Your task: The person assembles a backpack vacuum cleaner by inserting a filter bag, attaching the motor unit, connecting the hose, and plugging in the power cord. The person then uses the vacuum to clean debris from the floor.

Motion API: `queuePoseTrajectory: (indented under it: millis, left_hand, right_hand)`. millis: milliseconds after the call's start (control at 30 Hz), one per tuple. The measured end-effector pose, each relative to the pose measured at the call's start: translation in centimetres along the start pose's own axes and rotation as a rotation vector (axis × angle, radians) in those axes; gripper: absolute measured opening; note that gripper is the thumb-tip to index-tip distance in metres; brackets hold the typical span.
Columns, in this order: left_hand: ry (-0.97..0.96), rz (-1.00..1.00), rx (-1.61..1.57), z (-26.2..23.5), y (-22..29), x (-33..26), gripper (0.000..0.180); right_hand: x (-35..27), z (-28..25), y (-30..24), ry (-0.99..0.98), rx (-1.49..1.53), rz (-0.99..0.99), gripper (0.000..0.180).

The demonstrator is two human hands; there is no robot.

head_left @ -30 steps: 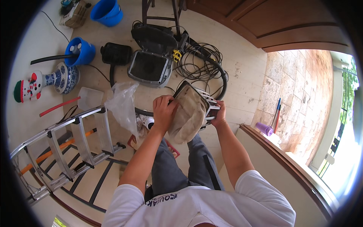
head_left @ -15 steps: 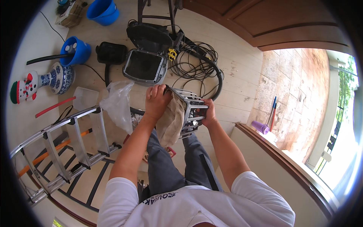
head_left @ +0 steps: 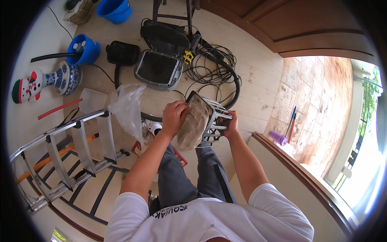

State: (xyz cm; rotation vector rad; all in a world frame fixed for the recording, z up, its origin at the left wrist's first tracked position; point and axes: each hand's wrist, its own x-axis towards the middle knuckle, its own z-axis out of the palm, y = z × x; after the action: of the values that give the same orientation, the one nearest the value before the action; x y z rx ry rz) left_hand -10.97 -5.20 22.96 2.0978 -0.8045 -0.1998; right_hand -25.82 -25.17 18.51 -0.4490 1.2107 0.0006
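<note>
Two bare hands hold one thing up over the person's grey trousers: a dusty tan cloth filter bag (head_left: 196, 126) in a grey plastic cage frame (head_left: 215, 121). The left hand (head_left: 174, 117) is closed on the cloth side of the bag. The right hand (head_left: 229, 126) grips the frame from the far side. Half a second ago the left hand sat higher, on the top of the bag; now it has slid down its side, and the bag looks more squashed.

On the pale floor lies one open grey vacuum cleaner body (head_left: 158, 68) with one black hose (head_left: 225, 72) curling near it. Two blue buckets show: one blue plastic bucket (head_left: 84, 50) at the left and another blue bucket (head_left: 115, 10) at the top. One clear plastic bag (head_left: 128, 109) hangs on one silver metal ladder (head_left: 72, 149). One snowman toy (head_left: 26, 89) lies beside one blue and white vase (head_left: 62, 77).
</note>
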Motion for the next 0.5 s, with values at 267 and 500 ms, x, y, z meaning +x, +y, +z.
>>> queuePoseTrajectory:
  millis: [267, 500]
  left_hand:
    - [0.004, 0.010, 0.163, 2.1, 0.4, 0.6, 0.007]
    - [-0.008, -0.050, 0.360, 2.3, -0.4, 1.1, 0.006]
  right_hand:
    - [-0.5, 1.0, -0.1, -0.055, -0.066, 0.050, 0.029]
    - [-0.5, 2.6, 0.1, -0.119, -0.103, 0.059, 0.028]
